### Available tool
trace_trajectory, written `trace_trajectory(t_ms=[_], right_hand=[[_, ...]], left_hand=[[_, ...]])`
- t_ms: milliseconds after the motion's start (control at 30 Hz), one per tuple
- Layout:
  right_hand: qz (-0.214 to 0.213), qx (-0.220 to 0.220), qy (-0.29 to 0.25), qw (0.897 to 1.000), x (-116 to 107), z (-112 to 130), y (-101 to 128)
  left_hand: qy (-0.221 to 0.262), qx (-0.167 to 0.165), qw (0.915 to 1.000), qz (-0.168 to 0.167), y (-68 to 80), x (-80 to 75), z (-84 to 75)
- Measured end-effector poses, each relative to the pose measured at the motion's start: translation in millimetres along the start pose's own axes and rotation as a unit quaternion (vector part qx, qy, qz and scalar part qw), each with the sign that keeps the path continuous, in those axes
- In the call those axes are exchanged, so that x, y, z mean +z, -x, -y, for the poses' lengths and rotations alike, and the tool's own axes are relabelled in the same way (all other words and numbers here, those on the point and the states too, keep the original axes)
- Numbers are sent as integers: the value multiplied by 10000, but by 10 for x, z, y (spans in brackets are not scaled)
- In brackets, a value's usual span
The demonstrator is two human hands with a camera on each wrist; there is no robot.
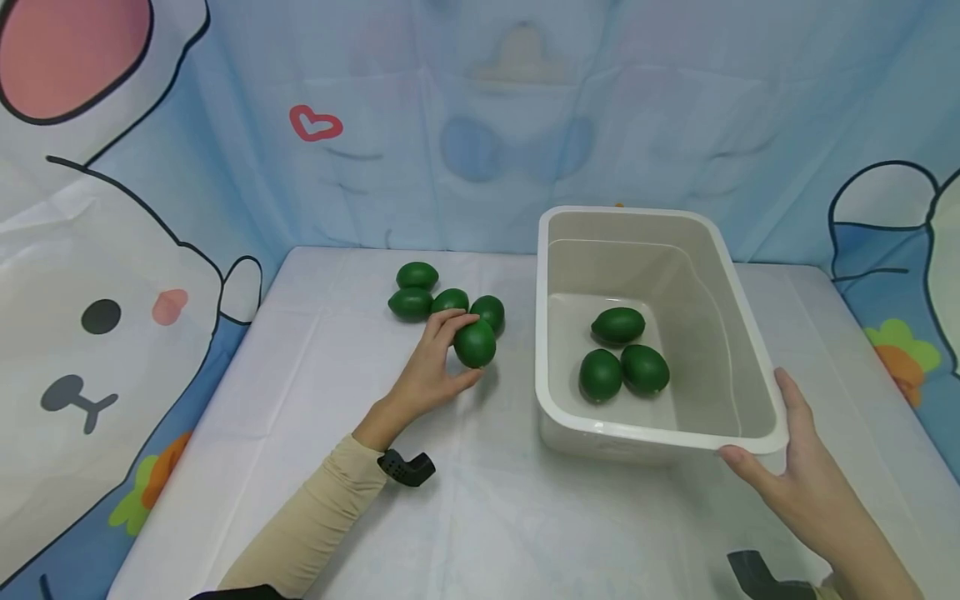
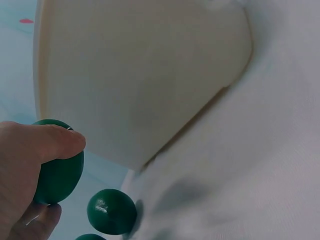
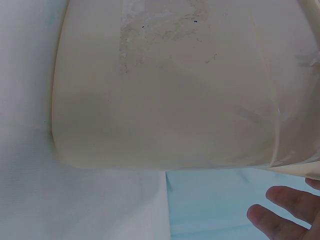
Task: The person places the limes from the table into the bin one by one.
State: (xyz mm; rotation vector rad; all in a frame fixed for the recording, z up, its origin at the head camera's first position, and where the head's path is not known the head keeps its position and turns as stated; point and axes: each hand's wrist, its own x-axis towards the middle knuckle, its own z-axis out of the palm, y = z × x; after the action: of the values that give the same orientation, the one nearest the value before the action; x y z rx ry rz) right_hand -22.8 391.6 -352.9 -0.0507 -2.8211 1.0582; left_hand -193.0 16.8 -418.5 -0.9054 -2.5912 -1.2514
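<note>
light: bright, even, soft shadows | head: edges bowed | wrist views: blurred close-up

Three avocados in the bin, five left of it.
</note>
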Motion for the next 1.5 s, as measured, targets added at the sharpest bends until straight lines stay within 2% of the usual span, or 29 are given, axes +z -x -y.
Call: trace_trajectory(t_ms=[633, 900, 1500], right_hand=[[-9, -28, -62, 10000, 1, -3, 1], [-12, -84, -54, 9999, -6, -6, 3], [25, 66, 51, 10000, -1, -8, 15]], left_hand=[[-17, 331, 9994, -113, -24, -81, -187], [-57, 372, 9992, -111, -31, -111, -245], [-165, 664, 9974, -212, -51, -177, -394]])
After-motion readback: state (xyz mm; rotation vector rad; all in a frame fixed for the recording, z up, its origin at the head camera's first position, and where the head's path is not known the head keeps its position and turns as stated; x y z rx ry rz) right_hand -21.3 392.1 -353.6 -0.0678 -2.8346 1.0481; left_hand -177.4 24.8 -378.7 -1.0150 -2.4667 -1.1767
